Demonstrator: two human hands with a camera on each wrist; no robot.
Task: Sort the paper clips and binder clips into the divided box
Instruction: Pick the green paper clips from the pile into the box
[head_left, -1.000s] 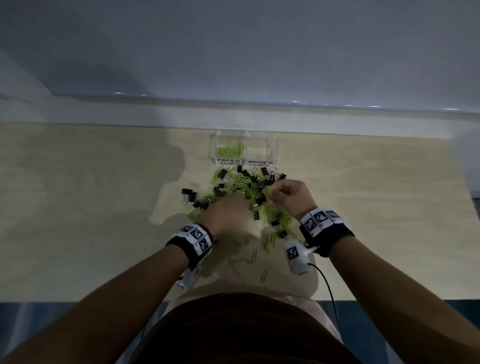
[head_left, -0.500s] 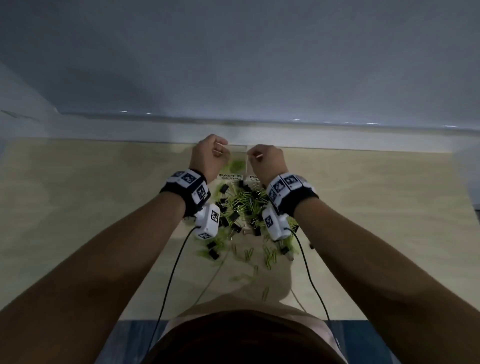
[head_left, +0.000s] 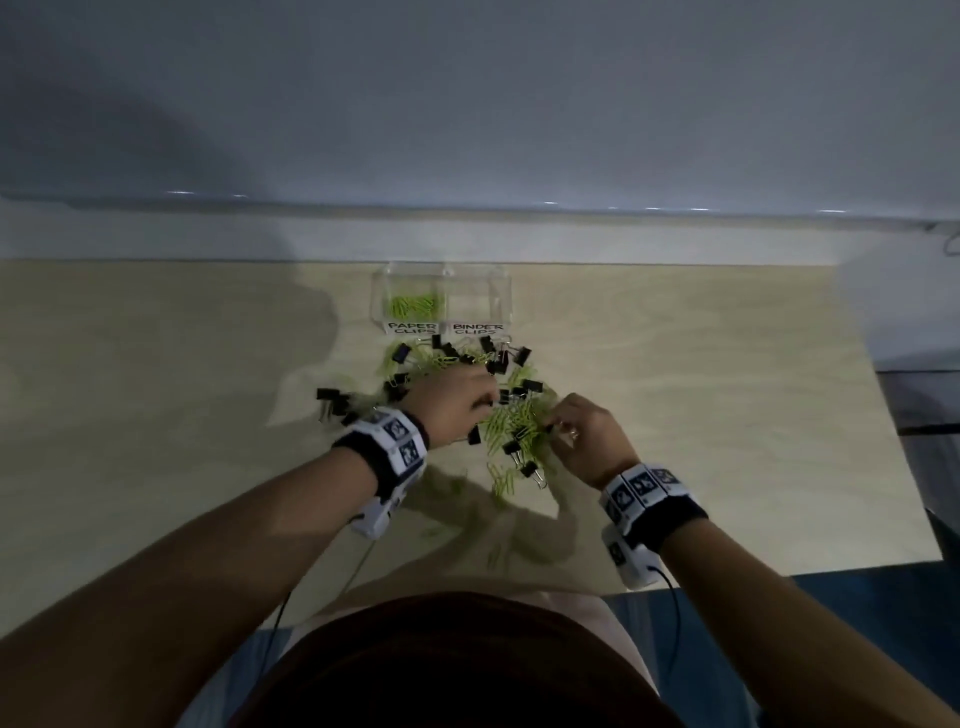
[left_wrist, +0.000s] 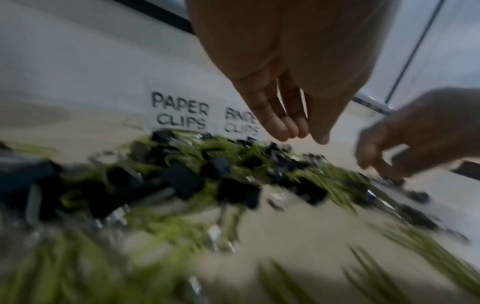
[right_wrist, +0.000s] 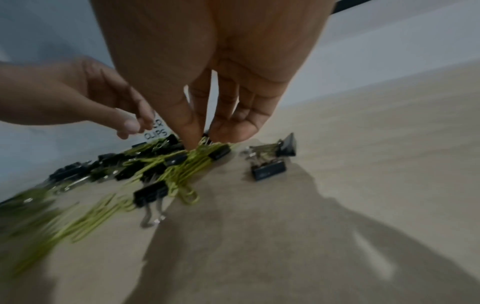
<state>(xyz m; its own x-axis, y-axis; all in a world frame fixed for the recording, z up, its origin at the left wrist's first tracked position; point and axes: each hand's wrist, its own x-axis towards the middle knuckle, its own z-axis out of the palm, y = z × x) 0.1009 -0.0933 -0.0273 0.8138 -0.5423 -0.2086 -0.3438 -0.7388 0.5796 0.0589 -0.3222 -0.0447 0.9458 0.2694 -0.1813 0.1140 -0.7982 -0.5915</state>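
A clear divided box (head_left: 506, 296) stands at the back of the table; its left half, labelled PAPER CLIPS (left_wrist: 182, 112), holds green paper clips (head_left: 415, 305), and the right half looks empty. In front lies a mixed pile of green paper clips (head_left: 506, 426) and black binder clips (head_left: 521, 356). My left hand (head_left: 488, 400) hovers over the pile with relaxed fingers (left_wrist: 275, 127) that hold nothing. At the pile's right edge, my right hand (head_left: 553, 423) pinches thumb and forefinger (right_wrist: 201, 140) into the green paper clips (right_wrist: 179, 172).
Two binder clips (right_wrist: 269, 170) lie apart, just right of the pile. Stray paper clips (head_left: 501, 483) trail toward the table's front edge. A pale wall ledge (head_left: 675, 239) runs right behind the box. The wooden table (head_left: 753, 415) stretches out to both sides.
Both hands have come back from above the box to the pile. The left now hangs over the pile's middle, and the right reaches into its right edge.
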